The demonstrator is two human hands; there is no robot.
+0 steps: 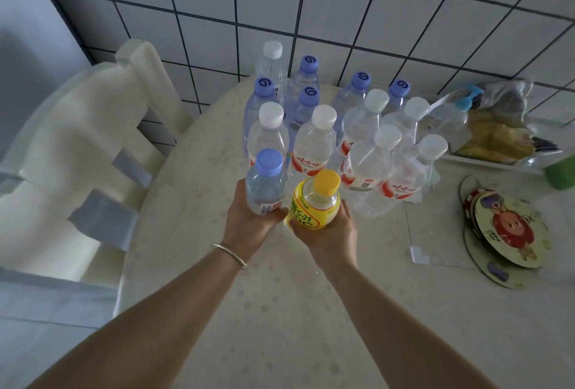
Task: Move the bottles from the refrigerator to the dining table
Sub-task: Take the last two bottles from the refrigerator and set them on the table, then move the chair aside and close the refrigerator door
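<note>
Both forearms reach forward over the dining table (280, 310). Left hand (252, 220) grips a clear, blue-capped water bottle (266, 184) low on its body; right hand (329, 233) grips a squat yellow bottle (315, 205), yellow cap. Both upright, touching, at the near edge of a cluster of clear plastic bottles (342, 127), white and blue caps. Thin metal bangle (228, 254) on the left wrist.
</note>
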